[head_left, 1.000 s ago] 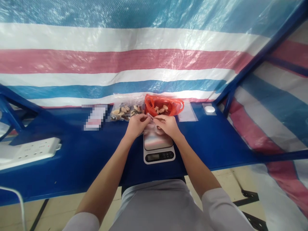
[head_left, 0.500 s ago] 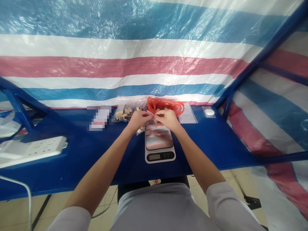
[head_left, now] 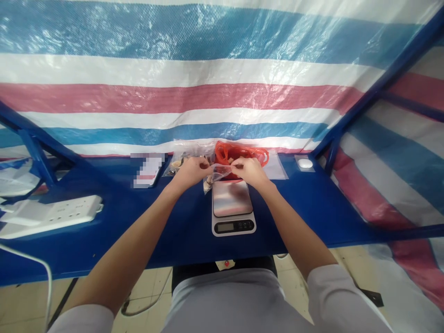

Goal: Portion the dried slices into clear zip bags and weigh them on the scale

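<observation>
A small clear plastic bag [head_left: 221,172] is stretched between my two hands, with a few pale brown pieces low in its left part. My left hand [head_left: 193,172] pinches one end of its top edge, and my right hand [head_left: 250,170] pinches the other. Just below the bag lies a kitchen scale [head_left: 233,201] with a shiny plate; no digits can be read on its display. Behind my right hand sits a red plastic bag [head_left: 239,150]. A larger clear bag of brown, slice-like pieces [head_left: 176,163] lies behind my left hand, partly covered by it.
A blurred-out phone-like object [head_left: 150,170] lies at left, beyond a white power strip [head_left: 72,210]. To the right are flat clear bags [head_left: 278,167] and a white oval object [head_left: 305,163] on clear plastic. A striped sheet [head_left: 208,99] hangs behind the blue table [head_left: 305,208].
My hands have moved apart, pulling the small bag's top edge out between them. The view has shifted slightly.
</observation>
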Motion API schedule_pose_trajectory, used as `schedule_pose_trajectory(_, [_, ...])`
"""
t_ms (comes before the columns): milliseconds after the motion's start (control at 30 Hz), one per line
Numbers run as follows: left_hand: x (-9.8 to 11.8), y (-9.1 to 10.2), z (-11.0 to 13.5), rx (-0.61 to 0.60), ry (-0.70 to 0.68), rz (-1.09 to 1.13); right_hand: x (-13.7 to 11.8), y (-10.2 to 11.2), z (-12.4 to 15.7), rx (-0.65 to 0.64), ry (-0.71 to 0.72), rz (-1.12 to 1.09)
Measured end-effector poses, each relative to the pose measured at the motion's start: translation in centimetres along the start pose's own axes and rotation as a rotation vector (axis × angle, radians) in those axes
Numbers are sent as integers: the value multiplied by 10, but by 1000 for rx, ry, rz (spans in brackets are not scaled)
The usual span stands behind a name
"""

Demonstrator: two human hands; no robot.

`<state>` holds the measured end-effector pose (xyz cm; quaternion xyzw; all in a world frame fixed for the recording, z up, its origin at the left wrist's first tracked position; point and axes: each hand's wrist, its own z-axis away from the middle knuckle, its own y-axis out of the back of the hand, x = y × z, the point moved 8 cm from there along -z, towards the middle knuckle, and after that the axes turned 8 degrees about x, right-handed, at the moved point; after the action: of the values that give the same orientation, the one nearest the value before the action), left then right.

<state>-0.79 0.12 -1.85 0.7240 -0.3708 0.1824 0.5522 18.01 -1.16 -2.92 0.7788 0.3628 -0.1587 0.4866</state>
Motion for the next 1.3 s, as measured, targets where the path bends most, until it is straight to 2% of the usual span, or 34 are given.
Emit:
schedule_pose_trajectory(200, [2,-3,3,-12,2,63,-5,-10,0,-77,-1,-99])
schedule_pose_trajectory(367, [-4,3,7,-12,-15,-21,-3,-9,-3,-107,-38,-129])
schedule_pose_trajectory(467, [-11,6,12,-7,0,63,-9,-6,-4,-122,-28,-184])
schedule_pose_trajectory(533, [-22,6,18,18,57,203,-14,-2,-6,-111,-31,-235])
schedule_pose_trajectory(600, [-39,4,25,58,182,382,-18,1,-9,-100,-34,-296])
schedule_pose_trajectory(667, [-59,2,33,166,316,511,-22,2,-13,-114,-32,-367])
schedule_pose_trajectory(800, [-79,-15,44,250,462,706,-29,-2,-20,-179,-66,-527])
schedule_pose_trajectory(900, [-78,-29,48,254,560,951,-33,-7,-24,-218,-112,-632])
schedule_pose_trajectory(967, [-74,-35,49,215,613,1069,-31,-11,-25,-218,-156,-691])
schedule_pose_trajectory(1300, [-53,-40,53,42,609,1213,12,-19,-14,28,-346,-809])
